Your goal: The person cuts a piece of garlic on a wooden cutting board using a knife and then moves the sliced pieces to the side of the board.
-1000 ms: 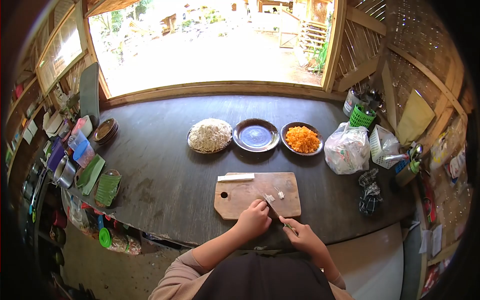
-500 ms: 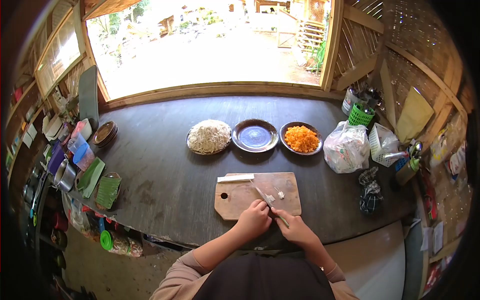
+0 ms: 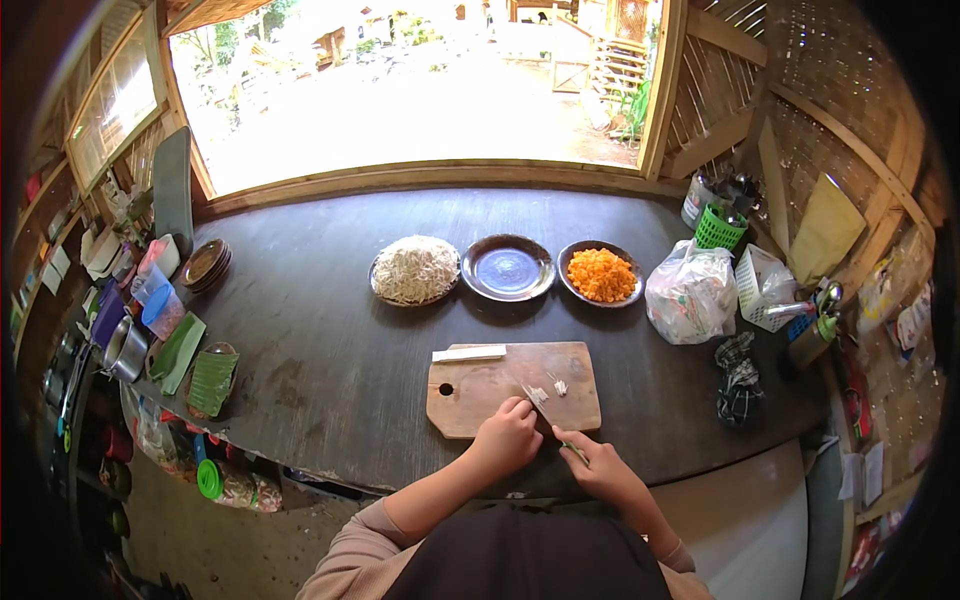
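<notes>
A wooden cutting board (image 3: 480, 400) lies near the front edge of the dark table. My right hand (image 3: 597, 466) is wrapped round the green handle of a knife (image 3: 539, 403), whose blade reaches up and left over the board. Just left of the blade, my left hand (image 3: 508, 436) rests on the board's lower edge with its fingers curled; whatever it holds is hidden. Small white cut pieces (image 3: 560, 387) lie on the board beyond the knife, some beside the blade. A long white strip (image 3: 469, 353) lies along the board's upper left edge.
Behind the board stand a plate of whitish shreds (image 3: 416, 270), a blue-centred plate (image 3: 509, 268) and a plate of orange pieces (image 3: 601, 275). To the right are a plastic bag (image 3: 692, 293) and a dark checked cloth (image 3: 738, 380). Folded green leaves (image 3: 213, 382) lie at the left.
My right hand has shifted slightly right and down with the knife, and the blade has drawn back toward me. My left hand stays nearly in place.
</notes>
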`<move>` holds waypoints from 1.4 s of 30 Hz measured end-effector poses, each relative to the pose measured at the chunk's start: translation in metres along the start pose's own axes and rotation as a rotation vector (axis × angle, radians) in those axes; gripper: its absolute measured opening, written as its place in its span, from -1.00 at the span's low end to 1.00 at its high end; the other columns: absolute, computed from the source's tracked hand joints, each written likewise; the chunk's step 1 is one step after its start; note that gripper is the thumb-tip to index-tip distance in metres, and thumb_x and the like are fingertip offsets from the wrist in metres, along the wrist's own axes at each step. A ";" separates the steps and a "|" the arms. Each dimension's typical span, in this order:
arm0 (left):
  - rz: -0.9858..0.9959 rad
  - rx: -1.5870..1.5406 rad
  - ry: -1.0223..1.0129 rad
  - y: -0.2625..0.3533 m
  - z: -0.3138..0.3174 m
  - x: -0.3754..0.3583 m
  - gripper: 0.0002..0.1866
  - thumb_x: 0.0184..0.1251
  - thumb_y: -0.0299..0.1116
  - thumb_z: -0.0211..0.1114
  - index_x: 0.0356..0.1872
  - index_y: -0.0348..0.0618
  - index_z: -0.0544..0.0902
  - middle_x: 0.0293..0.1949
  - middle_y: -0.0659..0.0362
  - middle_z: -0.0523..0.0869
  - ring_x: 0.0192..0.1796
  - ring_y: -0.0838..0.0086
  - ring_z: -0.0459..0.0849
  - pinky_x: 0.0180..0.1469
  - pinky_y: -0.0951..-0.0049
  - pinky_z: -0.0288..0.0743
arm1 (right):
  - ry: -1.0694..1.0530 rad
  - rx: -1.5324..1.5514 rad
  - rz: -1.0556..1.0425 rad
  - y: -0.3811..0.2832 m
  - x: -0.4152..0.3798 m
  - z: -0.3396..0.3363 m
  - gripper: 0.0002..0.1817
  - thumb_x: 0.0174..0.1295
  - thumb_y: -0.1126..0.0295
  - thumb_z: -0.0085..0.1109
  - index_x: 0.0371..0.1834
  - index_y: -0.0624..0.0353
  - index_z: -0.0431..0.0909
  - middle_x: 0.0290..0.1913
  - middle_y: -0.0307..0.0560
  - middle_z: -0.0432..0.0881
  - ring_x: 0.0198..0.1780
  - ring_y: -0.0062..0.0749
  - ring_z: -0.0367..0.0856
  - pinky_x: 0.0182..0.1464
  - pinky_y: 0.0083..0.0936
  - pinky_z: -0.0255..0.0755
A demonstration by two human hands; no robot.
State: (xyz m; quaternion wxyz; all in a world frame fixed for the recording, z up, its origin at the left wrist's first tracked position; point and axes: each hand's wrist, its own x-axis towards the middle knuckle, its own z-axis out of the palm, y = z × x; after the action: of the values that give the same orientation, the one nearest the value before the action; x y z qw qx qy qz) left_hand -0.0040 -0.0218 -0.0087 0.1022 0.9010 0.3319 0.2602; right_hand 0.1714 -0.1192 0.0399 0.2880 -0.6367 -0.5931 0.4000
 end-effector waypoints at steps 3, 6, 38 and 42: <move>-0.011 0.005 -0.036 0.003 -0.002 0.000 -0.79 0.12 -0.38 0.27 -0.29 -0.32 0.67 -0.13 0.01 0.67 0.10 0.17 0.60 0.12 0.28 0.58 | 0.156 0.007 -0.325 0.016 0.012 0.013 -0.61 0.40 0.37 0.10 0.29 0.04 0.51 -0.31 0.28 0.68 -0.32 0.12 0.70 -0.19 -0.29 0.52; -0.005 -0.015 -0.005 0.001 -0.002 0.000 -0.80 0.11 -0.38 0.27 -0.29 -0.30 0.68 -0.13 0.01 0.68 0.10 0.17 0.60 0.10 0.28 0.58 | 0.028 -0.013 -0.090 0.004 0.019 0.010 -0.61 0.43 0.36 0.06 0.31 0.06 0.49 0.04 0.24 0.66 0.07 0.16 0.64 0.08 -0.24 0.52; -0.030 -0.036 -0.007 -0.001 -0.001 -0.001 -0.76 0.13 -0.35 0.28 -0.26 -0.32 0.68 -0.10 0.01 0.68 0.13 0.17 0.59 0.11 0.27 0.59 | 0.097 -0.006 -0.223 0.016 0.014 0.010 -0.60 0.41 0.35 0.10 0.30 0.02 0.51 -0.16 0.28 0.70 -0.18 0.12 0.73 -0.10 -0.25 0.55; -0.026 -0.019 -0.039 0.000 -0.003 -0.001 -0.74 0.13 -0.34 0.28 -0.25 -0.35 0.67 -0.09 0.00 0.67 0.14 0.15 0.59 0.12 0.27 0.58 | 0.021 0.000 -0.049 0.001 -0.001 -0.002 -0.59 0.40 0.32 0.11 0.32 -0.02 0.50 -0.20 0.28 0.70 -0.21 0.06 0.75 -0.11 -0.30 0.54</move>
State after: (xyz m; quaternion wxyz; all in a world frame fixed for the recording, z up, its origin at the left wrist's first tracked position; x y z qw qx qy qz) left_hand -0.0060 -0.0223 -0.0070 0.1205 0.9004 0.3392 0.2444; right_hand 0.1736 -0.1200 0.0405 0.3040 -0.6261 -0.6055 0.3859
